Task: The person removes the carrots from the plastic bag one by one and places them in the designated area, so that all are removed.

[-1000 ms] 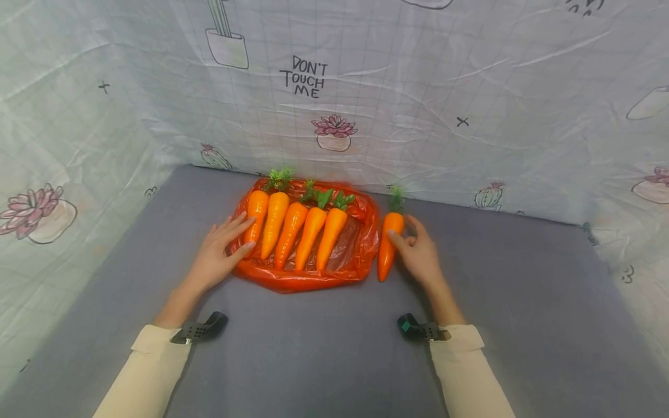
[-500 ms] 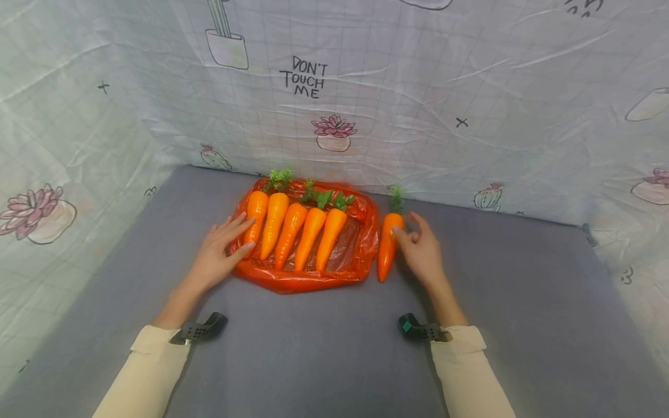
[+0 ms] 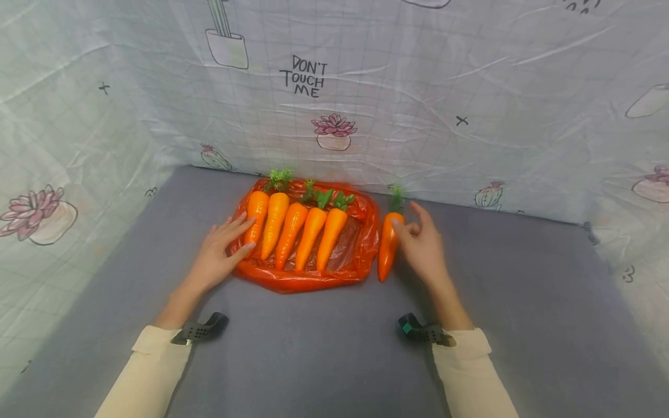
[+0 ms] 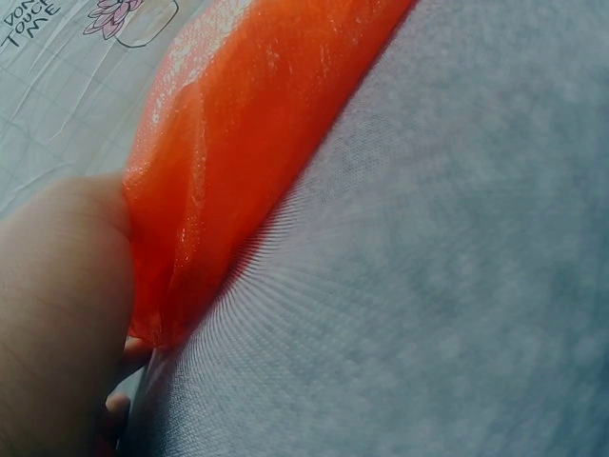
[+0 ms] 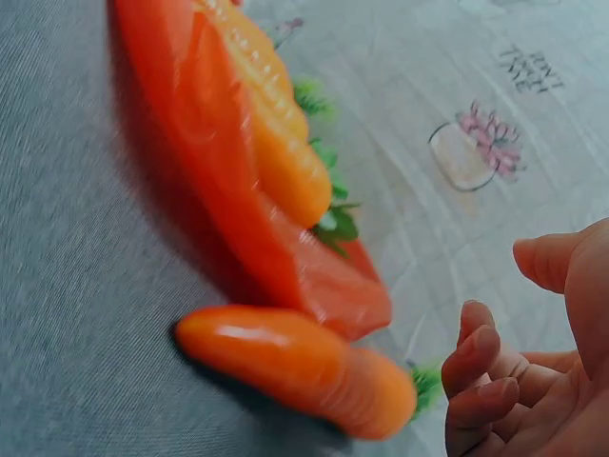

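Note:
In the head view a red-orange plastic bag (image 3: 284,284) lies spread with a raised rim, and several glossy carrots (image 3: 312,235) with green tops lie side by side in it. My left hand (image 3: 214,249) rests on the bag's left edge, its fingertips against the leftmost carrot (image 3: 257,217). One more carrot (image 3: 388,247) lies on the table just right of the bag. Beside it is my right hand (image 3: 424,247), with thumb and fingers apart. The right wrist view shows the right hand (image 5: 533,381) loosely bent, holding nothing, apart from the loose carrot (image 5: 295,367).
The table has a grey cloth (image 3: 324,348). A pale printed curtain (image 3: 392,104) rises close behind the bag and on both sides. A dark strap device (image 3: 423,331) sits on the right wrist, another (image 3: 201,330) on the left.
My right hand has let go of the loose carrot and drawn back slightly to the right, its fingers opening. The left hand, the bag and the carrots stay in place.

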